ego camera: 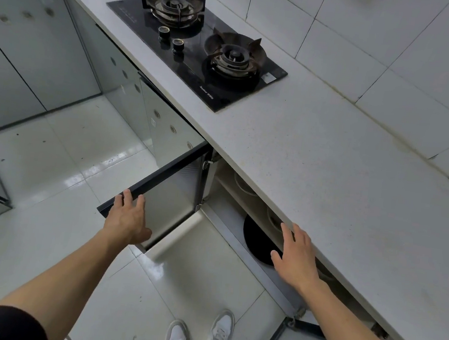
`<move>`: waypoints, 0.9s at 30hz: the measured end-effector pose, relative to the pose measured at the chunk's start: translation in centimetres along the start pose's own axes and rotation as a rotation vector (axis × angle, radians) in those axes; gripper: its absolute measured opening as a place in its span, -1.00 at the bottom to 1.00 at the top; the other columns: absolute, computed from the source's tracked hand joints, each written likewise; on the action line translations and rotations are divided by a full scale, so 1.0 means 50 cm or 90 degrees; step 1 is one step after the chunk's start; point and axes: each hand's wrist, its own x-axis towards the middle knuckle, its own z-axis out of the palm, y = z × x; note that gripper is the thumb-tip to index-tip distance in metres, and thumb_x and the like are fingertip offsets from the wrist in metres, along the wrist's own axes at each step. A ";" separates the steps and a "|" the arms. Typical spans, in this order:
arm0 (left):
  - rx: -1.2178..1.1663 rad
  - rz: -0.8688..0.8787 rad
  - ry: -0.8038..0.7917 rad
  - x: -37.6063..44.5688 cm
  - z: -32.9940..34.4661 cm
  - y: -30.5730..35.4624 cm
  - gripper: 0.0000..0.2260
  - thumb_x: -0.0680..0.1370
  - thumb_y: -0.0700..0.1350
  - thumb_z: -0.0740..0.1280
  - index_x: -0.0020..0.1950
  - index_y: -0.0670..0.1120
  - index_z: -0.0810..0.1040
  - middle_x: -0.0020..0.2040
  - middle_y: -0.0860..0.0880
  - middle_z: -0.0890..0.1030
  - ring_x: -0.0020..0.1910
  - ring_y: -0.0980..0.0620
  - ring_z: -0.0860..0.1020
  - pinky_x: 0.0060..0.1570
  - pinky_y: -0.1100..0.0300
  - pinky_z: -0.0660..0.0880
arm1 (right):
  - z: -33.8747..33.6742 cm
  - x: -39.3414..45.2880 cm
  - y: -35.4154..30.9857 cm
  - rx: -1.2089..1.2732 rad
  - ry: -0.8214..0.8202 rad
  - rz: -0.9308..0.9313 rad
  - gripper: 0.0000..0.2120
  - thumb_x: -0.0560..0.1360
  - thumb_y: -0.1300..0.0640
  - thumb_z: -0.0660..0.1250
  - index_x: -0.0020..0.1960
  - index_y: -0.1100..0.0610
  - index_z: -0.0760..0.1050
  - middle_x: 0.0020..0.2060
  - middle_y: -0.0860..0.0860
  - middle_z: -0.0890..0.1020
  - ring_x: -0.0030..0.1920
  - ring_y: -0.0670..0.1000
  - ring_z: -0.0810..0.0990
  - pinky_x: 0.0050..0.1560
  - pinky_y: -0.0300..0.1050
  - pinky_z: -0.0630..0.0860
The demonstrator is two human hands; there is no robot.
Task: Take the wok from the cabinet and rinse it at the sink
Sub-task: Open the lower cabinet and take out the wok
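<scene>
wok: the round black metal wok [258,241] sits on the lower shelf inside the open cabinet [223,197], tucked under the counter edge, so only part of its dark curve shows. Looks like nothing has touched it yet.

right hand: right hand [296,253] is flat with fingers spread and holding nothing. It hovers just in front of the wok's rim, right below the counter lip. My guess is it's lining up to reach in.

left hand: left hand [129,219] has its fingers hooked over the top edge of the grey glass cabinet door with the dark frame [155,187]. Probably keeping it swung wide so it stays out of the way.

other stuff in there: a pale bowl or lid [245,184] on the upper shelf, too shadowed to say more.

counter: white speckled stone countertop [330,153] overhangs the cabinet, which is why the wok is half hidden from up here.

stove: black glass two-burner gas hob [196,53] sits further along the counter.

writing: small white brand text on the hob's front edge plus a sticker near the corner, both too tiny to read.

sink: not in view.
</scene>
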 end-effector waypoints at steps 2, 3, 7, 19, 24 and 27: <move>-0.002 -0.005 0.001 0.000 0.000 0.003 -0.18 0.44 0.12 0.39 0.54 -0.09 0.02 0.56 -0.28 -0.08 0.52 -0.31 0.00 0.41 -0.07 0.29 | -0.003 0.003 0.003 -0.002 0.010 -0.005 -0.32 0.56 -0.04 0.24 0.57 0.07 0.01 0.55 0.13 0.06 0.54 0.15 0.03 0.49 0.10 0.13; -0.005 -0.009 0.002 -0.001 -0.001 0.004 -0.19 0.44 0.12 0.39 0.53 -0.09 0.03 0.56 -0.28 -0.08 0.53 -0.31 0.00 0.41 -0.07 0.28 | -0.005 0.006 0.005 -0.005 0.008 -0.009 -0.31 0.56 -0.04 0.24 0.57 0.07 0.00 0.56 0.12 0.05 0.54 0.15 0.02 0.49 0.10 0.12; -0.026 -0.025 0.010 -0.010 -0.008 0.019 -0.29 0.47 0.10 0.38 0.49 -0.11 0.13 0.54 -0.25 0.02 0.50 -0.29 0.08 0.40 -0.10 0.30 | -0.015 0.015 0.017 -0.008 -0.004 -0.021 -0.31 0.57 -0.04 0.23 0.57 0.08 -0.02 0.56 0.14 0.03 0.54 0.16 0.00 0.49 0.10 0.10; -0.067 0.051 -0.014 -0.055 -0.031 0.209 -0.36 0.53 0.10 0.33 0.51 -0.10 0.17 0.47 -0.12 0.29 0.47 -0.18 0.22 0.39 -0.06 0.31 | -0.028 0.015 0.059 0.092 0.002 -0.072 -0.38 0.59 0.00 0.21 0.55 0.08 0.05 0.55 0.07 0.08 0.51 0.11 0.04 0.48 0.03 0.11; -0.043 0.131 -0.029 -0.049 -0.032 0.286 -0.38 0.55 0.10 0.31 0.51 -0.10 0.18 0.49 -0.12 0.28 0.47 -0.17 0.20 0.40 -0.06 0.29 | -0.009 -0.009 0.076 0.124 0.019 -0.067 -0.38 0.59 0.00 0.22 0.56 0.09 0.06 0.56 0.09 0.08 0.54 0.11 0.03 0.52 0.01 0.04; -0.018 0.187 -0.051 -0.034 -0.022 0.318 -0.37 0.55 0.10 0.29 0.53 -0.10 0.17 0.51 -0.12 0.26 0.49 -0.17 0.20 0.42 -0.06 0.29 | 0.004 -0.037 0.080 0.118 0.042 -0.030 -0.39 0.58 0.00 0.22 0.55 0.10 0.10 0.56 0.08 0.08 0.54 0.12 0.04 0.53 0.03 0.03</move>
